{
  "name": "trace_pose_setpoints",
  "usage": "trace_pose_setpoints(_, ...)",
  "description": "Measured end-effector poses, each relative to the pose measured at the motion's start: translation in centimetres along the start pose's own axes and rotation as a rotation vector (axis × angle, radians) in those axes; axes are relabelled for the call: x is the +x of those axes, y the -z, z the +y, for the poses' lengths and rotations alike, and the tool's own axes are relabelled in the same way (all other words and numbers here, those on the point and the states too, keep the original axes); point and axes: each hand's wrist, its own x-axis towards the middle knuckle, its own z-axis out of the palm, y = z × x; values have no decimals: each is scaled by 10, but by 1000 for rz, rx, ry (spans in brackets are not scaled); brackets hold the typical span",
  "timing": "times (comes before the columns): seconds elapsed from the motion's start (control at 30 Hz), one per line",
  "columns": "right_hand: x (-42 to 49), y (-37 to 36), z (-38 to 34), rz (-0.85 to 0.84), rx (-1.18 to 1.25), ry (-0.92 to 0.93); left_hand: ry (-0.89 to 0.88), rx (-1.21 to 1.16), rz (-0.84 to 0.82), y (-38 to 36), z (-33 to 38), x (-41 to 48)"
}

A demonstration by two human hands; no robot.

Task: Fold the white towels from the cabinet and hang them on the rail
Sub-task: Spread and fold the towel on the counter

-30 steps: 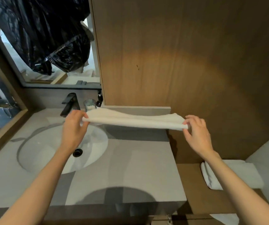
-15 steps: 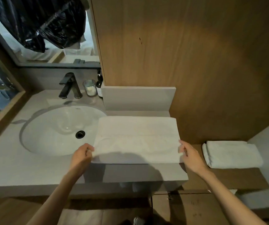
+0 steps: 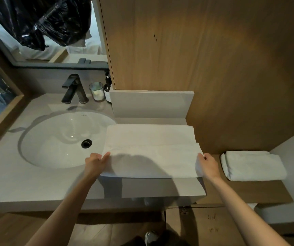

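Note:
A white towel (image 3: 151, 150) lies spread on the grey counter (image 3: 36, 181) to the right of the sink, its near half raised over the far half. My left hand (image 3: 95, 163) pinches the towel's near left corner. At the near right corner my right hand (image 3: 209, 165) grips the edge. A second white towel (image 3: 252, 166), folded, rests on the wooden shelf (image 3: 245, 190) to the right. No rail is in view.
A white sink basin (image 3: 63, 137) with a black drain sits left of the towel. Behind it stand a black tap (image 3: 73, 89), a glass candle (image 3: 96, 91) and a dark bottle (image 3: 107, 89). A wood panel wall rises behind; a cabinet door (image 3: 204, 226) is below.
The towel, held stretched in the air a second ago, now lies on the counter. Both hands have come down and toward me, and lift its near edge over the far part.

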Motion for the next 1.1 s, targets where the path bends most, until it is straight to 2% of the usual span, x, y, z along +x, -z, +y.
trace_pose_setpoints(0.23,-6,2,3,28,52,25,-90,-9,20,0,-2,-15)
trace_pose_setpoints(0.37,-9,1,2,28,23,60,-74,40,3,-1,-2,-13)
trace_pose_setpoints(0.6,-2,11,4,-41,-23,123,-65,-163,25,3,5,-16)
trace_pose_setpoints(0.73,-1,8,9,8,-143,144,-104,-61,10,1,-5,-20)
trace_pose_setpoints(0.97,-1,-3,11,154,-187,220,-121,200,42,1,-7,-25)
trace_pose_setpoints(1.1,5,2,-6,4,-131,99,-58,241,8,4,8,-14)
